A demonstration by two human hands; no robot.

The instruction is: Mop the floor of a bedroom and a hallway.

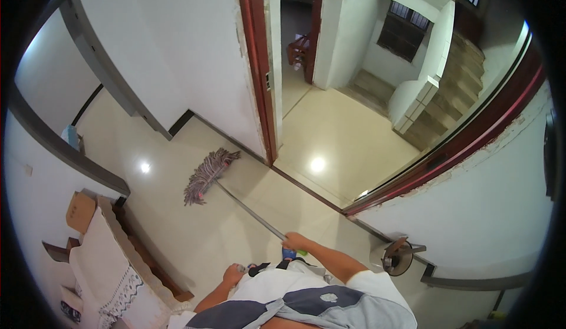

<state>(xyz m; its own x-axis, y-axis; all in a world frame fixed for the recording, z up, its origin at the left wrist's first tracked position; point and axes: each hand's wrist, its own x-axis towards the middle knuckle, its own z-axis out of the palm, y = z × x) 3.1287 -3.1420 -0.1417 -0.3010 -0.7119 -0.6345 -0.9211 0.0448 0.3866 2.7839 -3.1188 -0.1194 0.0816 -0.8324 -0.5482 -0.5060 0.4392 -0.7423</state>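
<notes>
My right hand is closed around the grey pole of a floor mop, with the arm stretched forward. At the pole's far end the mop head, made of grey-brown yarn strands with pinkish-red bits near its two ends, lies spread on the tiled floor. Lower and to the left, my left hand is curled at my side, around a small grey object too little exposed to name. Below the right hand a blue shoe shows on my foot.
A cloth-covered wooden seat with a cardboard box stands left. A round bin sits by the right wall. Ahead, a floor track crosses a red-framed doorway; stairs rise beyond. Another doorway opens at left.
</notes>
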